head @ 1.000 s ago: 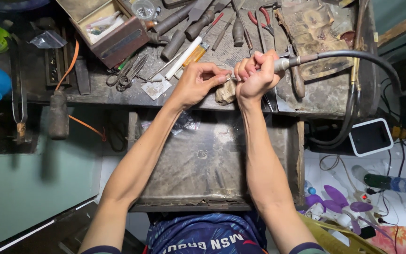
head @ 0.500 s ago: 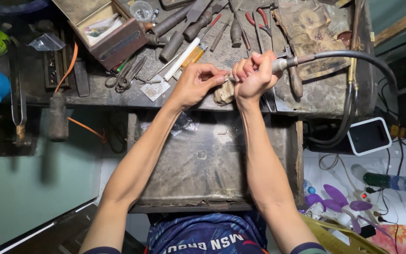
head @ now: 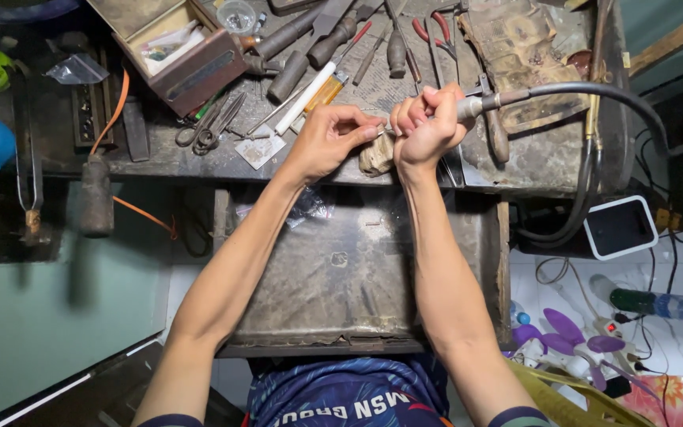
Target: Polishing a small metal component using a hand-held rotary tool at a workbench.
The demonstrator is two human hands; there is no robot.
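Near: open drawer (head: 341,269) under the bench. At the bench edge, left hand (head: 327,141) pinches a small workpiece (head: 381,129), barely visible; right hand (head: 427,125) is clenched around the rotary tool handpiece (head: 480,103), tip touching it. Work appears under way, unfinished. Beyond: files (head: 310,43), pliers (head: 428,32).

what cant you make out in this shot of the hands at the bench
Head view only:
- Piece pinched in the left hand: too small, covered by fingertips.
- Tip of the rotary handpiece: hidden inside the right hand.
- Open wooden box: cut off by the top edge.
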